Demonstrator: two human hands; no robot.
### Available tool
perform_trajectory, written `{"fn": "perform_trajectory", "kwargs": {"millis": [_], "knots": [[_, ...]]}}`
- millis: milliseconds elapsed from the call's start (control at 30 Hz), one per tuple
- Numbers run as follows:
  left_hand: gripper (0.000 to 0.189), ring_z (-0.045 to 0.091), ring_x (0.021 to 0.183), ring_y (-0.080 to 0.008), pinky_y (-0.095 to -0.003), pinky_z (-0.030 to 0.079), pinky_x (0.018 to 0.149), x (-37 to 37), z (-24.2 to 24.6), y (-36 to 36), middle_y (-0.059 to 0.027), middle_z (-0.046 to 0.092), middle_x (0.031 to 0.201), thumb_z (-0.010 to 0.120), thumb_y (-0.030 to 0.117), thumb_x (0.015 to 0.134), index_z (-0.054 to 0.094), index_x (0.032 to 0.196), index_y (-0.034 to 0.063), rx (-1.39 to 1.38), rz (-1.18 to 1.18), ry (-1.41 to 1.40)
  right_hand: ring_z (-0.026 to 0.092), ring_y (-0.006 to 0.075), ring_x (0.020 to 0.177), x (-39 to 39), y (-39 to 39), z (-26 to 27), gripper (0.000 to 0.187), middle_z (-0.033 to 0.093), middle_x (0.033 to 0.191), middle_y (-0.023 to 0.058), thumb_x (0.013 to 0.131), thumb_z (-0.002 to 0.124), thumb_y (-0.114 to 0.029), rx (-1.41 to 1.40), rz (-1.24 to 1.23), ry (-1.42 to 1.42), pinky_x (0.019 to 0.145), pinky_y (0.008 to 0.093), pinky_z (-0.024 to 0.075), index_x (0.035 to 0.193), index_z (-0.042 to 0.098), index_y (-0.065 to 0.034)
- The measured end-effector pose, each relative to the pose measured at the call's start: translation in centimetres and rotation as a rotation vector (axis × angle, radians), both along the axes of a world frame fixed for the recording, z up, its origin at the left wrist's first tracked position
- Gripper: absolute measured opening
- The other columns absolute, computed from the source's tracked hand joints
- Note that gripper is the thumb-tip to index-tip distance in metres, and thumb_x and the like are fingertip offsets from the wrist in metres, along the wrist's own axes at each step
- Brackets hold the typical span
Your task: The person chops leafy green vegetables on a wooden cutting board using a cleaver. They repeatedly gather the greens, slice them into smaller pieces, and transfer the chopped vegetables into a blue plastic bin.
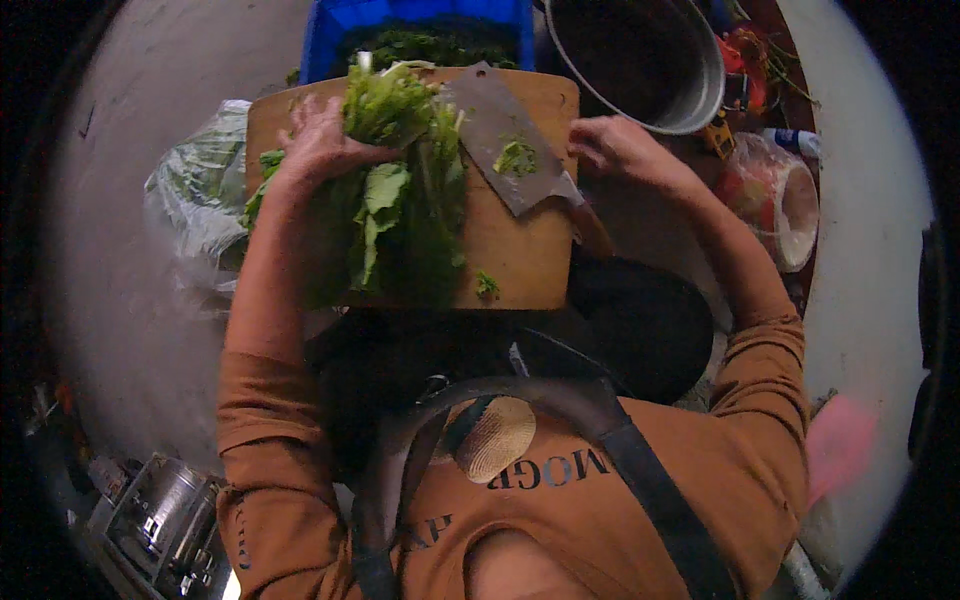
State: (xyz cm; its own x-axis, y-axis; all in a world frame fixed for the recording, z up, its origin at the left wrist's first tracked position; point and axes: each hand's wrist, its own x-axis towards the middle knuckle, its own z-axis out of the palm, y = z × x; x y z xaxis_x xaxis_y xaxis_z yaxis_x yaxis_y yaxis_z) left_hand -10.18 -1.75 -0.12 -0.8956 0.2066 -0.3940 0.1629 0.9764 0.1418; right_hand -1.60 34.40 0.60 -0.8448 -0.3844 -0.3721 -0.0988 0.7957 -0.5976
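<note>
Leafy green vegetables (390, 187) lie in a bunch on a wooden cutting board (517, 255). My left hand (322, 142) rests on the left side of the bunch, its thumb across the stems and its fingers spread. A cleaver (502, 135) lies flat on the right part of the board, chopped green bits on its blade and its handle over the right edge. My right hand (611, 146) is just past the board's right edge, above the handle, with curled fingers; whether it holds anything small cannot be told. A small green scrap (487, 285) lies near the front edge.
Behind the board stands a blue bin (319, 37) holding chopped greens. A large metal pot (709, 82) is at the back right, near a roll wrapped in plastic (795, 206). Left of the board sits a plastic bag of greens (202, 195). Metal containers (161, 510) stand at the lower left.
</note>
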Motion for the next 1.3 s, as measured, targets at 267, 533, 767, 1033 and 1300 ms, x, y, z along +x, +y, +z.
{"fn": "perform_trajectory", "kwargs": {"millis": [267,533,767,1033,1300], "knots": [[0.075,0.051,0.115,-0.0202,-0.0333,0.039,0.099,-3.0,-0.1,-2.0,-0.0093,0.058,0.123,0.08,0.028,0.071,0.045,0.133,0.0046,0.683,-0.063,-0.465,0.061,0.0123,0.077,5.0,2.3,-5.2,0.054,0.064,0.091,0.0061,0.09,0.055,-0.051,-0.265,-0.508,-0.636,0.063,0.0275,0.0524,0.112,0.057,-0.0016],[0.113,0.051,0.112,-0.0368,-0.0506,0.04,0.092,2.9,-2.0,0.8,-0.0198,0.053,0.12,0.082,0.059,0.051,0.033,0.139,0.0074,0.043,0.018,0.177,0.061,0.018,0.085,5.4,1.0,-5.8,0.054,0.062,0.097,0.0094,0.087,0.06,-0.05,-0.253,-0.522,-0.543,0.065,0.0313,0.0521,0.108,0.057,-0.0008],[0.121,0.039,0.122,-0.0355,-0.0592,0.028,0.095,8.8,-4.6,4.2,-0.0158,0.04,0.131,0.075,0.073,0.047,0.025,0.14,0.0145,-0.208,0.103,0.642,0.059,0.0225,0.079,6.2,0.3,-3.9,0.043,0.061,0.091,0.0131,0.083,0.069,-0.039,-0.052,-0.317,-0.025,0.069,0.0337,0.0486,0.1,0.055,-0.0017],[0.14,0.018,0.133,-0.0459,-0.0698,0.014,0.1,12.2,-3.8,8.3,-0.0295,0.018,0.142,0.075,0.073,0.044,0.005,0.148,0.0121,-0.108,0.179,0.592,0.058,0.0394,0.093,6.9,-1.3,-3.7,0.059,0.056,0.099,0.0191,0.076,0.073,-0.04,-0.062,-0.104,0.174,0.076,0.0435,0.0485,0.11,0.039,-0.0059],[0.135,0.019,0.133,-0.0442,-0.0691,0.016,0.101,11.2,-3.8,8.1,-0.0276,0.02,0.142,0.079,0.066,0.047,0.006,0.149,0.0139,-0.156,0.191,0.543,0.055,0.0408,0.098,7.1,-1.3,-5.0,0.053,0.054,0.105,0.0198,0.077,0.072,-0.027,-0.037,-0.139,0.158,0.079,0.0467,0.0466,0.111,0.038,-0.006]]}}
